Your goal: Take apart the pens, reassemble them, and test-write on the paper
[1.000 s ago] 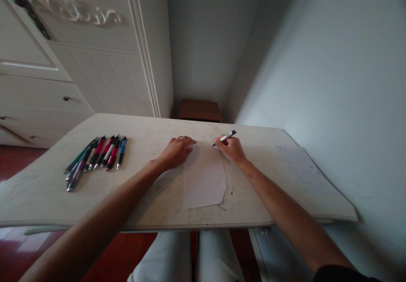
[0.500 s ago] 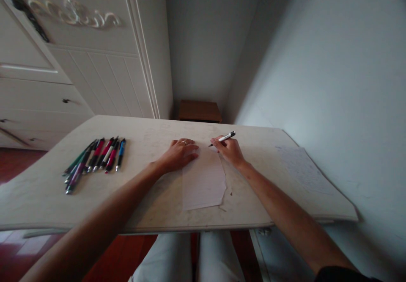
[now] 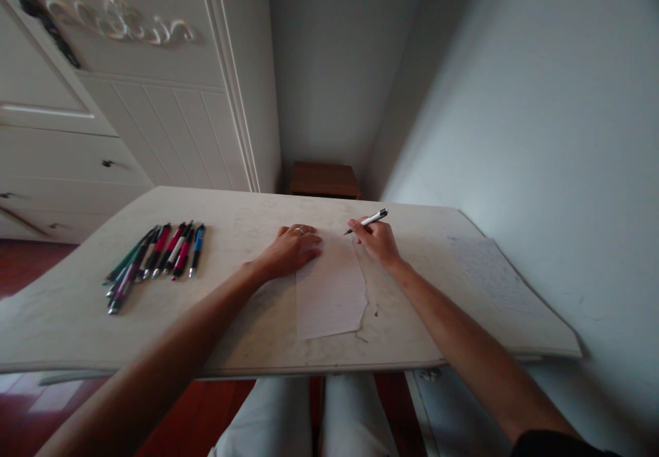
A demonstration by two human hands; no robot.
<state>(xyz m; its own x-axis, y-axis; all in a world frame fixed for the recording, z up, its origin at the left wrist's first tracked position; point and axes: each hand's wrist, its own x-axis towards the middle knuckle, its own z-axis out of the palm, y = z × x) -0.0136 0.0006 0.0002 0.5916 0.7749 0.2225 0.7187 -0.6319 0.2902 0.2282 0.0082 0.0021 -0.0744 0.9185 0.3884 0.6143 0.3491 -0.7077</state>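
Observation:
A sheet of paper (image 3: pixel 330 296) with a ragged right edge lies on the white table in front of me. My left hand (image 3: pixel 294 250) rests on the paper's upper left part, fingers stretched out, a ring on one of them. Between the fingertips of my right hand (image 3: pixel 378 241) is a white and black pen (image 3: pixel 374 217), tilted with its tip down at the paper's upper right corner. Whether the tip touches the paper I cannot tell. Any writing under the hands is too faint to make out.
Several pens (image 3: pixel 159 254) in different colours lie grouped on the left of the table (image 3: pixel 247 347). A sheet covered in writing (image 3: pixel 491 272) is at the right, near the wall (image 3: pixel 581 169). A white cabinet (image 3: pixel 180 127) and a brown wooden box-like piece (image 3: pixel 325 179) stand beyond the table.
My right hand and the pen have shifted slightly to the right, with the tip moving toward the paper's right edge. The left hand and the paper stay in place.

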